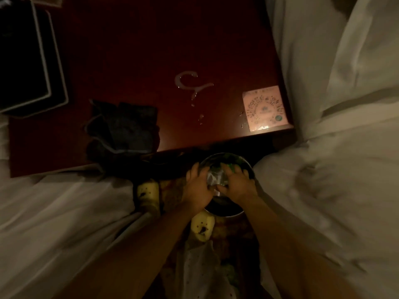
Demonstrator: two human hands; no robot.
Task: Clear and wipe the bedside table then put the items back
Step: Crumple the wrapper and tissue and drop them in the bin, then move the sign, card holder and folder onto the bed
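The dark red bedside table [151, 50] fills the upper middle of the view. A curved wet smear with drops [192, 83] shines on its top. A dark blue cloth [127, 128] lies crumpled near its front edge. A pink printed card [264, 107] lies flat at the front right corner. Below the table's front edge stands a round metal bin [248, 165]. My left hand [197, 186] and my right hand [235, 183] are over the bin's mouth, both gripping a crumpled shiny wrapper [214, 176] between them.
A black tray with a white rim [49, 67] sits at the table's far left. White bedding [334, 147] rises at the right and white bedding [54, 203] spreads at the left. Patterned carpet [151, 195] shows under my arms.
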